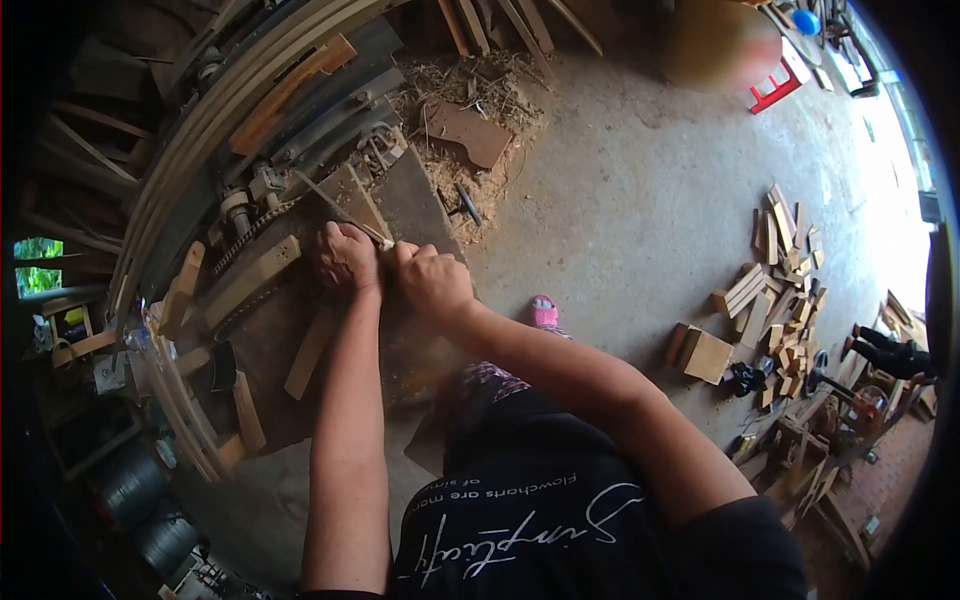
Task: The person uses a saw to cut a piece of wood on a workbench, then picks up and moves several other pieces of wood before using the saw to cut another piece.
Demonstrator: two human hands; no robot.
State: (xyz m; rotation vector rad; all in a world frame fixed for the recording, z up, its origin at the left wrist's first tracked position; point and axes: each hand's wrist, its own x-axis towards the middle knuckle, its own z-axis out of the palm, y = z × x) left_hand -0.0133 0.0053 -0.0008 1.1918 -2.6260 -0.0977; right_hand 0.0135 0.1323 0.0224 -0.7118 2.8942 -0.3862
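Note:
My right hand (432,284) is closed around the pale handle end of a long, thin, file-like tool (335,205). Its narrow shaft points up and left across the workbench (415,190). Just left of it, my left hand (348,258) is curled shut close beside the shaft; what lies under its fingers is hidden. A light wood block (360,197) rests on the bench just beyond both hands. To the left of my left hand lies a wooden bar (252,283), and below it a flat wood strip (312,352).
Metal clamp hardware (380,150) and a chain (250,232) sit on the bench. Long curved strips (190,150) line the left side. Shavings and a brown board (468,135) lie beyond the bench. Wood offcuts (775,300) are heaped on the floor at right.

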